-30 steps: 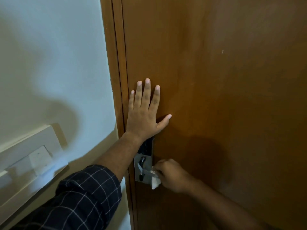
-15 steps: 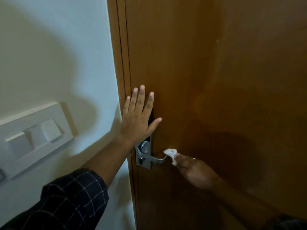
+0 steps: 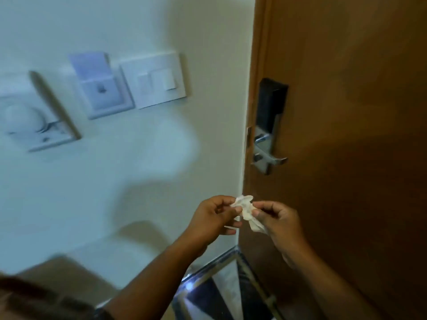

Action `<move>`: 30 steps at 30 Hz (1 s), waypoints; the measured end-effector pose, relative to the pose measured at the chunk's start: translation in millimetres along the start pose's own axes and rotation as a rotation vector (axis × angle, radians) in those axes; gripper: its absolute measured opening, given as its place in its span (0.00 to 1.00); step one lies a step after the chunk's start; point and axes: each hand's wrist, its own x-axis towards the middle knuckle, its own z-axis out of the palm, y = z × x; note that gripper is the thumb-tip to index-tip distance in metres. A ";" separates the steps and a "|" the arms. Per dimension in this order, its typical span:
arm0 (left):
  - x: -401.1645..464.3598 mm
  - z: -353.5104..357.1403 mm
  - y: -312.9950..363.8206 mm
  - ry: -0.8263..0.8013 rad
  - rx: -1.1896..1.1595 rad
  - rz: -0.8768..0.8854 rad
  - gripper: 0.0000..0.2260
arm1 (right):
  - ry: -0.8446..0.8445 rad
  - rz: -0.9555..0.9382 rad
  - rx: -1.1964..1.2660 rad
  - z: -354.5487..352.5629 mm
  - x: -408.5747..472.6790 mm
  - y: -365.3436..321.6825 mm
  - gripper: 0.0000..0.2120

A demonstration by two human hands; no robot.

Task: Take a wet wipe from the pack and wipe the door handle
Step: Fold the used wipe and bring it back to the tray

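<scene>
Both hands have been withdrawn from the door — the left hand [image 3: 211,218] and right hand [image 3: 278,219] now pinch the crumpled wet wipe [image 3: 246,210] between them, below the door handle [image 3: 269,155]. Refolding to a clean face is advised before any further pass

Shiny metal door handle [image 3: 270,159], wooden door [image 3: 346,112]

Both hands meet on the crumpled white wet wipe [image 3: 246,210], left hand [image 3: 213,219] left of it, right hand [image 3: 280,221] right. The silver metal door handle [image 3: 269,155] lies above the right hand; 2 white plastic wall switch plates [image 3: 153,80] sit up-left of the left hand.
</scene>
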 end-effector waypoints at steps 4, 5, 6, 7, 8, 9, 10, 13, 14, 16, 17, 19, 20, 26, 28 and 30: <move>-52.8 -42.8 -20.5 0.272 0.022 -0.074 0.05 | -0.348 0.101 -0.050 50.5 -31.7 19.5 0.15; -66.5 -52.6 -27.2 0.327 0.020 -0.097 0.05 | -0.408 0.128 -0.089 63.9 -41.6 28.7 0.15; -82.0 -63.0 -34.8 0.368 0.025 -0.122 0.04 | -0.443 0.153 -0.118 76.7 -52.6 38.5 0.14; -93.6 -67.8 -39.9 0.393 0.030 -0.147 0.04 | -0.443 0.180 -0.150 83.1 -60.1 45.6 0.12; -108.3 -75.9 -48.3 0.426 0.046 -0.179 0.03 | -0.442 0.214 -0.144 94.2 -68.9 55.1 0.10; -121.0 -82.9 -56.9 0.458 0.063 -0.212 0.03 | -0.432 0.265 -0.111 104.3 -76.2 63.0 0.08; -135.7 -90.6 -68.5 0.480 0.094 -0.247 0.03 | -0.413 0.324 -0.053 116.6 -88.1 73.3 0.07; -173.5 -111.4 -99.4 0.470 0.184 -0.306 0.03 | -0.324 0.464 0.118 151.2 -116.6 90.4 0.07; -185.4 -117.5 -112.5 0.440 0.215 -0.326 0.03 | -0.317 0.498 0.148 164.6 -127.8 95.8 0.08; -207.8 -131.2 -136.9 0.396 0.242 -0.361 0.04 | -0.371 0.515 0.201 189.7 -153.9 106.1 0.08; -216.6 -139.7 -149.3 0.369 0.240 -0.373 0.05 | -0.411 0.518 0.224 201.9 -167.2 108.4 0.09; -232.5 -155.0 -181.2 0.312 0.214 -0.424 0.07 | -0.487 0.527 0.247 222.7 -196.5 118.0 0.10; -243.2 -160.2 -197.5 0.295 0.194 -0.457 0.08 | -0.525 0.530 0.232 231.9 -212.8 122.7 0.11; -334.8 -195.3 -280.8 0.369 0.174 -0.612 0.08 | -0.664 0.569 -0.103 306.6 -295.1 182.6 0.10; -366.9 -206.4 -309.6 0.417 0.190 -0.692 0.07 | -0.752 0.598 -0.201 333.1 -320.6 208.2 0.10; -395.8 -214.6 -344.4 0.464 0.191 -0.788 0.07 | -0.812 0.597 -0.324 357.9 -350.7 236.0 0.09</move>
